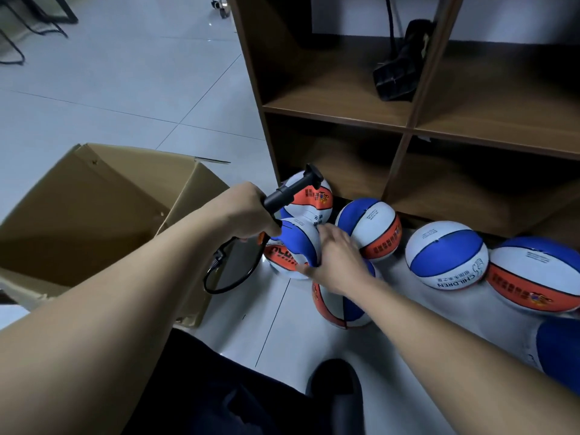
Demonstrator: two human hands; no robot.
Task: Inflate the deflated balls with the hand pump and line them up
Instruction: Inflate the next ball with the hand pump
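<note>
From the head camera, the left hand [251,215] is curled round the barrel of the black hand pump [292,191], whose T-handle points up and away toward the shelf unit [405,127]; the pump's black hose [229,271] loops down in front of the open cardboard box [94,215]. The right hand [335,259] holds the side of a blue, white and orange ball [292,249], fingers bent against its panels, steadying it on the tiled floor [125,89] just in front of another ball [314,199] at the foot of the shelf. To the right, more balls lie along the shelf base: one touching the right hand [373,230], a blue and white one [445,255], and one at the frame edge [536,274]; another [342,306] sits under the right wrist. Whether the needle is seated in the valve cannot be told, since the hands hide it. The step looks like preparing to pump the held ball. To do it well, keep the ball pinned so it cannot roll, keep the hose free of kinks, enter the valve straight, and pump in full, even strokes until the skin feels firm.
</note>
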